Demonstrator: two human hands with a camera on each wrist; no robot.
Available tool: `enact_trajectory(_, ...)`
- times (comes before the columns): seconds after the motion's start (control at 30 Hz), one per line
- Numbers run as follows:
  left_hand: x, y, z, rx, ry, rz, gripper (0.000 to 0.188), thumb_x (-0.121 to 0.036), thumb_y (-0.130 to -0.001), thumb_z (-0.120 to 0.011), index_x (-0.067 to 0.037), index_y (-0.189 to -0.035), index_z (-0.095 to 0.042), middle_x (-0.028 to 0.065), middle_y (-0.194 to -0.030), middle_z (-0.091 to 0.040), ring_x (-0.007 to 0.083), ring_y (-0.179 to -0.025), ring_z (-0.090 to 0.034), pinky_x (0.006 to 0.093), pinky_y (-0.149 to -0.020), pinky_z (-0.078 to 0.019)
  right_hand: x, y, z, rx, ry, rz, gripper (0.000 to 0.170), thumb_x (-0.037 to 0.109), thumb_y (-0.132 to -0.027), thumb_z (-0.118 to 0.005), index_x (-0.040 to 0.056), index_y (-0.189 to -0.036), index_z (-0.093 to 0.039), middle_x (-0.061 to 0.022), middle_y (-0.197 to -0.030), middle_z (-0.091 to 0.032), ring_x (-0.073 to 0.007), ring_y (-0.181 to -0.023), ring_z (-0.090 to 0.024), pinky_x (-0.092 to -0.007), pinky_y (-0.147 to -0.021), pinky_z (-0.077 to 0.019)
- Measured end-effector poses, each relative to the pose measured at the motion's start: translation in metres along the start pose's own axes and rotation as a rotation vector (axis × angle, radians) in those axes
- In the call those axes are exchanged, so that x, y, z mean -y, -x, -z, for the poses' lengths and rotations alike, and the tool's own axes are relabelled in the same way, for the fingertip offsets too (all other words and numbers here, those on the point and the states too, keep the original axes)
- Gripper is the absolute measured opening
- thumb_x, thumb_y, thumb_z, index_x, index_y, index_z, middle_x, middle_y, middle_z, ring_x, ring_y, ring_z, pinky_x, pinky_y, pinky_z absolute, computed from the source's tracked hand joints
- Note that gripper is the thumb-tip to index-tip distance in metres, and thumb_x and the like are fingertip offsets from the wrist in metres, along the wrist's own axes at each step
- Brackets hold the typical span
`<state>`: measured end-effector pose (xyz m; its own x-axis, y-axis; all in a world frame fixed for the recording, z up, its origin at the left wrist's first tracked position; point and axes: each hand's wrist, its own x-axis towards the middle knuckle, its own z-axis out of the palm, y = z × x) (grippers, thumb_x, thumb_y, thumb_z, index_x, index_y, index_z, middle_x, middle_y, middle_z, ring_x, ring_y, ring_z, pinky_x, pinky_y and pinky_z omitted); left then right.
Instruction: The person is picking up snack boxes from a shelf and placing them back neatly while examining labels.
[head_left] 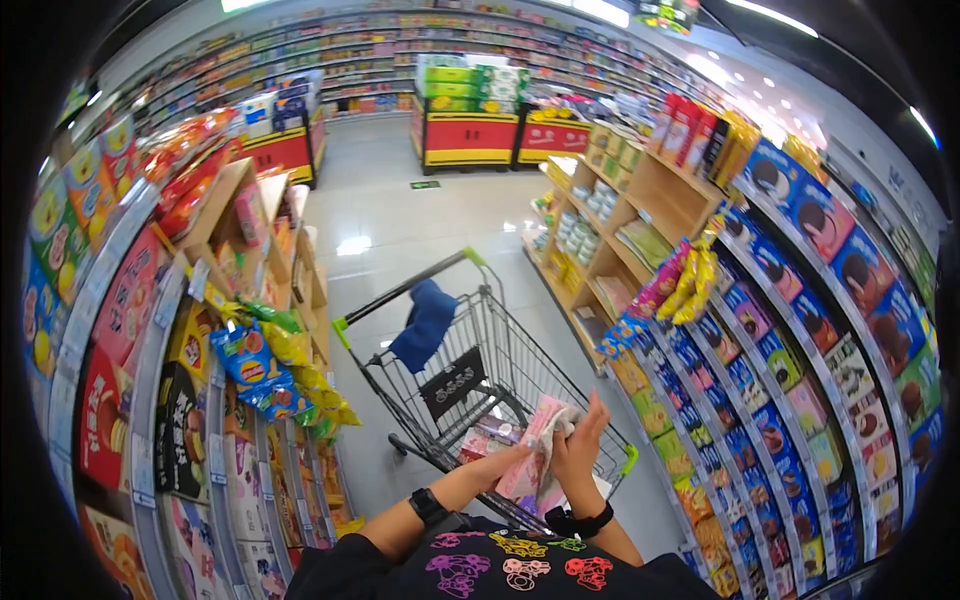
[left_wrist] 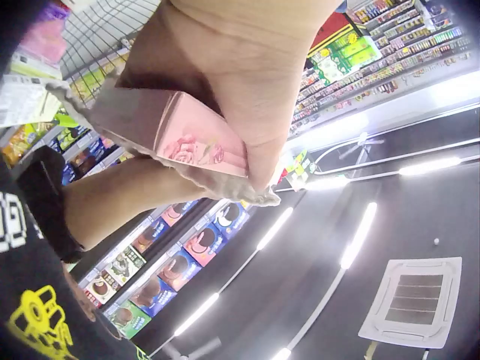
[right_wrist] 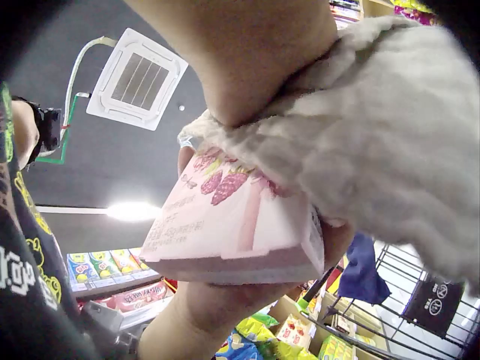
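Note:
A pink box with a fruit picture (right_wrist: 225, 206) is gripped by my left hand (head_left: 500, 468), whose fingers wrap its side; the box (head_left: 530, 450) is tilted above the cart. My right hand (head_left: 582, 448) holds a whitish-grey cloth (right_wrist: 390, 142) against the box, and the cloth drapes over one face of it. In the left wrist view the pink box (left_wrist: 199, 135) shows a flower print, with my left hand (left_wrist: 232, 67) over it and the cloth's edge (left_wrist: 225, 186) along its underside.
A shopping cart (head_left: 480, 330) stands in front of me, with a blue cloth (head_left: 425, 325) over its side and pink packages (head_left: 485, 445) inside. Snack shelves (head_left: 150, 400) line the left, cookie-box shelves (head_left: 800, 380) the right. Red and yellow display bins (head_left: 465, 140) stand ahead.

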<state>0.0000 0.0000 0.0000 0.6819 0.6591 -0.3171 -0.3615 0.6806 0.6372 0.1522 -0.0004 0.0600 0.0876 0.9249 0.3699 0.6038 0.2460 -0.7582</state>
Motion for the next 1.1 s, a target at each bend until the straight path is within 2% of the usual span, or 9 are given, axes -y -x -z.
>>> enact_trajectory(0.17,-0.009,-0.025,-0.014,0.092,0.165,-0.117,0.047,-0.037,-0.095,-0.044,-0.004,-0.129,-0.042,0.0097,-0.121,-0.053,0.0161,-0.100,-0.057,0.0297,-0.085,-0.0486,0.005,-0.030,0.010,0.004,0.324,0.509,0.073,0.042,-0.087,-0.046,-0.0012,-0.139,-0.018,-0.0272,-0.145,-0.012,-0.0465,-0.126,-0.028,-0.0593,-0.101,-0.0191)
enact_trajectory(0.23,-0.022,0.082,0.035,-0.099,0.108,-0.032,0.046,-0.036,-0.095,-0.046,-0.004,-0.128,-0.043,0.0087,-0.119,-0.055,0.0163,-0.100,-0.057,0.0301,-0.085,-0.0486,0.055,0.021,-0.069,0.029,0.086,0.413,0.076,0.041,-0.088,-0.045,-0.0036,-0.140,-0.012,-0.0280,-0.145,-0.008,-0.0442,-0.131,-0.019,-0.0554,-0.105,-0.0139)
enact_trajectory(0.43,-0.018,0.056,0.036,0.202,0.196,-0.143,0.047,-0.022,-0.088,-0.060,-0.006,-0.128,-0.042,0.0067,-0.118,-0.055,0.0156,-0.103,-0.056,0.0318,-0.089,-0.0464,0.028,-0.019,-0.063,0.006,-0.187,0.280,0.080,0.035,-0.089,-0.048,-0.0039,-0.141,-0.001,-0.0265,-0.146,-0.006,-0.0377,-0.136,-0.013,-0.0451,-0.109,-0.0124)
enact_trajectory(0.57,-0.021,0.059,0.031,0.218,0.057,-0.286,0.062,0.000,-0.077,-0.063,-0.006,-0.132,-0.035,0.0060,-0.119,-0.053,0.0149,-0.106,-0.053,0.0307,-0.092,-0.0435,0.022,-0.028,-0.077,0.059,-0.642,0.030,0.065,0.021,-0.092,-0.044,-0.0007,-0.142,-0.007,-0.0221,-0.145,-0.015,-0.0306,-0.135,-0.020,-0.0389,-0.109,-0.0174)
enact_trajectory(0.67,-0.028,0.066,0.031,0.158,0.034,-0.329,0.067,0.006,-0.072,-0.060,-0.005,-0.133,-0.034,0.0062,-0.116,-0.054,0.0149,-0.104,-0.054,0.0304,-0.090,-0.0439,0.001,-0.018,-0.090,0.330,-1.083,-0.245,0.066,0.037,-0.089,-0.053,0.0012,-0.137,-0.024,-0.0171,-0.131,-0.041,-0.0274,-0.119,-0.045,-0.0389,-0.098,-0.0378)
enact_trajectory(0.8,-0.039,0.060,0.053,0.077,0.026,-0.295,0.068,0.008,-0.070,-0.055,-0.004,-0.133,-0.035,0.0067,-0.119,-0.053,0.0163,-0.104,-0.054,0.0303,-0.091,-0.0425,0.008,-0.003,-0.079,0.514,-1.115,-0.477,0.034,0.016,-0.093,-0.044,0.0022,-0.123,-0.042,-0.0095,-0.114,-0.055,-0.0185,-0.099,-0.057,-0.0314,-0.085,-0.0474)
enact_trajectory(0.9,-0.055,0.065,0.033,-0.035,0.054,-0.511,0.079,0.007,-0.074,-0.055,-0.010,-0.143,-0.019,0.0065,-0.120,-0.051,0.0144,-0.107,-0.052,0.0297,-0.092,-0.0415,0.025,0.004,-0.073,0.380,-1.015,-0.352,0.034,0.015,-0.092,-0.046,0.0020,-0.123,-0.041,-0.0109,-0.114,-0.055,-0.0188,-0.099,-0.057,-0.0312,-0.085,-0.0476)
enact_trajectory(1.03,-0.060,0.049,0.017,-0.227,-0.212,-0.911,0.076,-0.002,-0.084,-0.056,-0.013,-0.146,-0.012,0.0116,-0.144,-0.027,0.0182,-0.128,-0.032,0.0291,-0.103,-0.0291,0.038,0.000,-0.059,0.338,-1.106,-0.450,0.035,0.014,-0.092,-0.044,0.0008,-0.124,-0.041,-0.0105,-0.114,-0.056,-0.0188,-0.098,-0.058,-0.0313,-0.084,-0.0484)
enact_trajectory(1.1,-0.050,0.029,0.030,-0.276,-0.323,-0.871,0.078,-0.005,-0.086,-0.055,-0.015,-0.146,-0.005,0.0103,-0.147,-0.019,0.0195,-0.132,-0.026,0.0303,-0.105,-0.0263,0.035,-0.001,-0.061,0.385,-1.155,-0.470,0.039,0.016,-0.093,-0.042,0.0003,-0.128,-0.037,-0.0118,-0.119,-0.052,-0.0201,-0.105,-0.054,-0.0331,-0.089,-0.0449)
